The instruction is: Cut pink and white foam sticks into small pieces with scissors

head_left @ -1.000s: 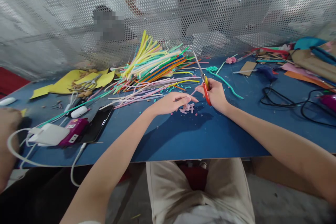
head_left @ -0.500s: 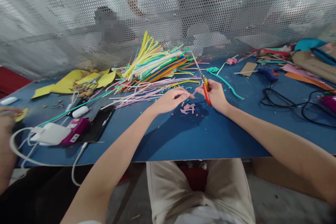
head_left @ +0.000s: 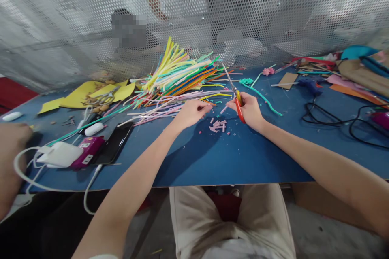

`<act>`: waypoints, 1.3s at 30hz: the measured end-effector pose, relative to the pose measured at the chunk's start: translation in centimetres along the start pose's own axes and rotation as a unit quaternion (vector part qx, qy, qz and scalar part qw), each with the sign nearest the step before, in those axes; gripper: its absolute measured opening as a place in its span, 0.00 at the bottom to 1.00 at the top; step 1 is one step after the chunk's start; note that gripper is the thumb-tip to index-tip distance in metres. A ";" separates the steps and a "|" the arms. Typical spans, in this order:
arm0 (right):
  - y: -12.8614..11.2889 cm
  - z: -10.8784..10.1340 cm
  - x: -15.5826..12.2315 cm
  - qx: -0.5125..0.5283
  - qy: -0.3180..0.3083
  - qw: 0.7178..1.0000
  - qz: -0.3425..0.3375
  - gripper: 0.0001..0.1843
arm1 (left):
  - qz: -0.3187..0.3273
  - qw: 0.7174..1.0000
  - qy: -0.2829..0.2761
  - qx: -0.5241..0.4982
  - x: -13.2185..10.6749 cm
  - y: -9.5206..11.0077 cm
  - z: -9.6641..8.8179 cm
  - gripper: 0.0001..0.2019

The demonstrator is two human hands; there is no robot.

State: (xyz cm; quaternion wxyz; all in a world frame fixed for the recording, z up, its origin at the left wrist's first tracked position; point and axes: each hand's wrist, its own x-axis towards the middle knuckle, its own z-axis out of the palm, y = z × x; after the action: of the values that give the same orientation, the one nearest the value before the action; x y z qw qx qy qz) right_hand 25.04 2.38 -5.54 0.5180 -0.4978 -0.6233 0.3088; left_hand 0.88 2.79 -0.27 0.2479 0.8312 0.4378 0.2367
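My right hand (head_left: 249,110) is closed around red-and-yellow-handled scissors (head_left: 230,77), blades pointing away from me. A short lilac piece of fuzzy stem (head_left: 224,109) sticks out from that hand's fingertips. Across from it, my left hand (head_left: 192,112) is closed in a pinch over the table, apart from the right; whatever its fingertips hold is too small to make out. Below and between the hands lies a small heap of short lilac cut pieces (head_left: 218,125). Long lilac stems (head_left: 164,115) lie just beyond my left hand.
A large bundle of coloured fuzzy stems (head_left: 182,73) lies at the back. To the left are a phone (head_left: 117,141), a white charger (head_left: 62,154) with cables, yellow sheets (head_left: 79,93), and another person's hand (head_left: 13,145). A teal twisted stem (head_left: 264,99) and a black cable (head_left: 322,119) lie right.
My left hand has drawn back leftward from the right fingertips, exposing the lilac piece there. My right hand and the scissors stay about where they were. The other person's hand has shifted at left.
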 end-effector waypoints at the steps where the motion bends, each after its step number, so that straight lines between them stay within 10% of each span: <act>1: -0.1 0.0 0.0 0.005 0.004 1.000 0.001 0.17 | -0.023 1.000 -0.001 -0.003 0.1 -0.4 0.1 0.14; 6: -0.3 0.1 -0.1 0.023 0.008 1.000 0.002 0.16 | -0.100 0.991 -0.033 -0.078 0.1 -1.0 1.1 0.12; 20: -0.3 0.1 0.0 0.031 0.008 0.999 0.000 0.17 | -0.059 0.995 -0.052 -0.065 -0.2 -0.2 1.2 0.13; 29: -0.3 0.1 0.0 0.044 0.007 0.999 0.001 0.18 | 0.030 0.991 -0.055 0.121 -0.4 0.4 0.8 0.23; 39: 0.1 0.1 0.1 0.040 0.000 0.999 -0.019 0.16 | 0.000 0.983 -0.069 0.168 -0.2 -0.8 1.3 0.11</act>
State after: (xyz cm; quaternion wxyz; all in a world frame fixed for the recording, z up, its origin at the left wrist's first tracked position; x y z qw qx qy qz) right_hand 25.00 2.54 -5.63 0.5432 -0.4647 -0.6201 0.3231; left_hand 1.08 2.71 -1.77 0.1347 0.8752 0.4534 0.1018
